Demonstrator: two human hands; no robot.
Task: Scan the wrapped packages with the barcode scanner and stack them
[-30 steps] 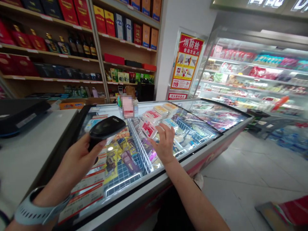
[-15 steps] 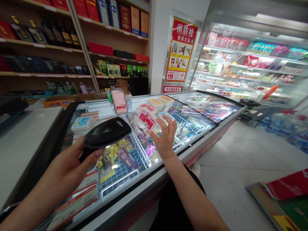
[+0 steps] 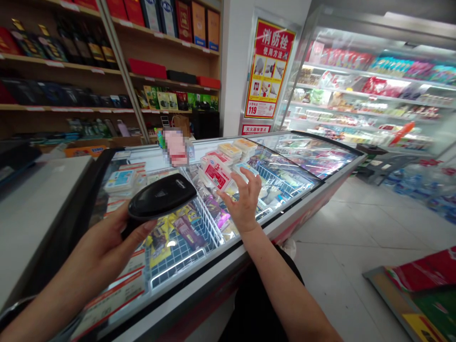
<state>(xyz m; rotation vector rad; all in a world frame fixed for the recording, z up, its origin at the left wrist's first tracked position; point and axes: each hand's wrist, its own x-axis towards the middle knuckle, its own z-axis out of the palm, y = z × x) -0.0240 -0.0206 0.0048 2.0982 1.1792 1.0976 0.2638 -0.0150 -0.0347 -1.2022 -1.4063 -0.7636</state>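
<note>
My left hand [image 3: 103, 247] is wrapped round the handle of a black barcode scanner [image 3: 162, 194], whose head points right above the freezer. My right hand [image 3: 245, 199] has its fingers curved about the right end of a clear plastic box with a red label [image 3: 217, 175]. The thumb is at the box's lower edge and the fingers at its right side. The box is tilted, with its printed label facing up and towards the scanner. Below both hands is the glass-topped chest freezer [image 3: 228, 263]. Inside it, a wire basket [image 3: 210, 223] holds purple and yellow packets [image 3: 188, 232].
Stacked tubs with yellow lids [image 3: 231, 151] and a blue-labelled box [image 3: 121, 180] are at the freezer. A blurred-out pink item [image 3: 176, 149] stands at its far edge. Shelves of bottles [image 3: 85, 52] rise behind. A grey chair [image 3: 377, 166] and water bottles [image 3: 423, 185] are to the right.
My left hand and the scanner have shifted slightly right, nearer the box. My right hand keeps its hold almost unmoved. The view has tilted a little.
</note>
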